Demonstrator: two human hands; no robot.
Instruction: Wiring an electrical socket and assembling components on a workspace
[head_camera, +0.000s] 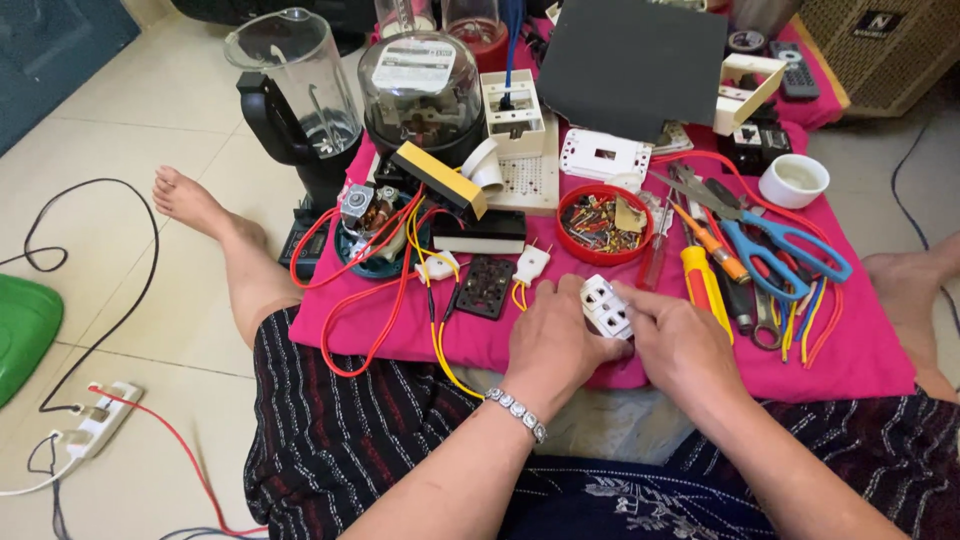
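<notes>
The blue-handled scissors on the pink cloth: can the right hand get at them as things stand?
Probably yes. The blue-handled scissors lie uncovered on the pink cloth just beyond the right hand. But that hand and the left hand both hold the white socket.

Pink cloth (850, 365) spread on tiled floor (150, 130). On cloth: red dish of small parts (603, 224), blue-handled scissors (775, 245), yellow-handled screwdriver (703, 283), white bowl (794, 180), white plug (531, 264), red and yellow wires (400, 290). On bare floor: white power strip (97, 420), green lid (22, 330).
</notes>
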